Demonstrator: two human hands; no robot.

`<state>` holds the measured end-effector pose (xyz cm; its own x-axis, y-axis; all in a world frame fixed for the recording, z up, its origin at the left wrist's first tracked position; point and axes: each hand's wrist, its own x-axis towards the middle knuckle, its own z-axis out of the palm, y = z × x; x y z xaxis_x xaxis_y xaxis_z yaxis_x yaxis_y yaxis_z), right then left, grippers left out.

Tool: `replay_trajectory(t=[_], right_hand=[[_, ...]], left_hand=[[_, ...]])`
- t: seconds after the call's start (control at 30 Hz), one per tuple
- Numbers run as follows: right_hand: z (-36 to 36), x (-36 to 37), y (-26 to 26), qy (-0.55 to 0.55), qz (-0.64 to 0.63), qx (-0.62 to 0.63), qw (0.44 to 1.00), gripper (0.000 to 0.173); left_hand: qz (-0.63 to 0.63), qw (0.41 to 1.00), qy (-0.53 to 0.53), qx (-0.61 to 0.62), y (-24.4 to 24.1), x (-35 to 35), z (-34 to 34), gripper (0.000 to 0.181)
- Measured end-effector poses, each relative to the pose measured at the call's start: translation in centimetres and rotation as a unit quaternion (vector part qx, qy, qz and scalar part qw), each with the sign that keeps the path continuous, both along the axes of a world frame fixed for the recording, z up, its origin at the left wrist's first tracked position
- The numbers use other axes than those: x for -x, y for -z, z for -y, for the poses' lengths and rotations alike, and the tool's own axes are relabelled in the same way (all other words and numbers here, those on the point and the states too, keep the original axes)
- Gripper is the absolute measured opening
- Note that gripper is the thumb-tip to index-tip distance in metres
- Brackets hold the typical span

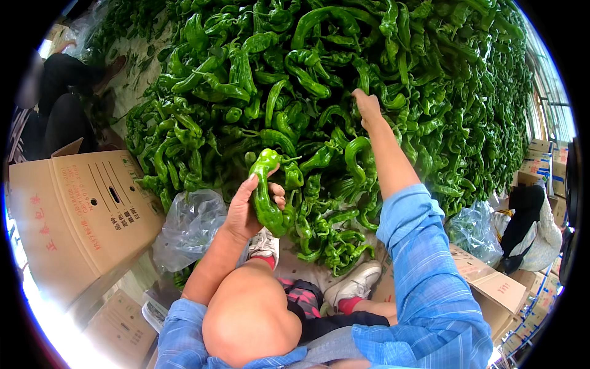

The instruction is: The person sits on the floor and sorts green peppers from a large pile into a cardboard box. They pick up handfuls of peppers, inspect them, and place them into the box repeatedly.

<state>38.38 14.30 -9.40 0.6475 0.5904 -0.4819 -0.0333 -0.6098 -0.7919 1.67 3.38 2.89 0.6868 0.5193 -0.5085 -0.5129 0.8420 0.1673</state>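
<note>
My left hand [245,205] holds a long curved green pepper [263,193] upright above the near edge of the pile, its stem end at the top. A second pepper [289,214] hangs close against its lower end; whether my fingers hold that one too is unclear. Farther off, my right hand [368,107] reaches down into the heap of green peppers [281,122]. It touches the lower end of a pepper [363,76] there, but most of its fingers are hidden, so a grip cannot be made out.
A printed cardboard box [92,203] stands at left, beside a clear plastic bag [191,226]. At right are another plastic bag [474,233], an opened carton [493,286] and stacked boxes [539,166]. Another person's dark-clothed legs [69,106] show at upper left. My shoes [355,281] flank loose peppers.
</note>
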Motion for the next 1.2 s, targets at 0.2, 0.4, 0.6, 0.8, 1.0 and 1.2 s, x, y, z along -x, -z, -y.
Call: replay_trajectory(t=[0.2, 0.4, 0.6, 0.8, 1.0, 1.2], right_hand=[[-1.0, 2.1, -0.3, -0.088, 0.126, 0.086, 0.984, 0.088], [4.1, 3.3, -8.3, -0.115, -0.272, -0.035, 0.955, 0.067], [13.1, 3.8, -18.2, -0.147, -0.203, -0.176, 0.952, 0.055], [18.8, 5.8, -28.6, -0.151, -0.332, -0.274, 0.89, 0.047], [26.1, 10.8, -36.7, -0.189, -0.306, -0.343, 0.868, 0.043], [32.5, 13.3, -40.8, -0.148, -0.27, -0.429, 0.849, 0.031]], left_hand=[[-0.018, 0.999, 0.019, -0.042, -0.1, 1.1, 0.0, 0.06], [-0.051, 0.997, -0.002, -0.064, -0.6, 2.5, 0.3, 0.071], [-0.06, 0.977, 0.003, -0.204, -2.3, -1.1, 0.6, 0.063], [0.059, 0.963, 0.022, -0.262, -9.2, -4.0, 1.0, 0.057], [0.083, 0.921, 0.074, -0.375, -19.6, -5.6, 2.5, 0.062], [0.081, 0.873, 0.052, -0.479, -27.5, -4.7, 5.3, 0.045]])
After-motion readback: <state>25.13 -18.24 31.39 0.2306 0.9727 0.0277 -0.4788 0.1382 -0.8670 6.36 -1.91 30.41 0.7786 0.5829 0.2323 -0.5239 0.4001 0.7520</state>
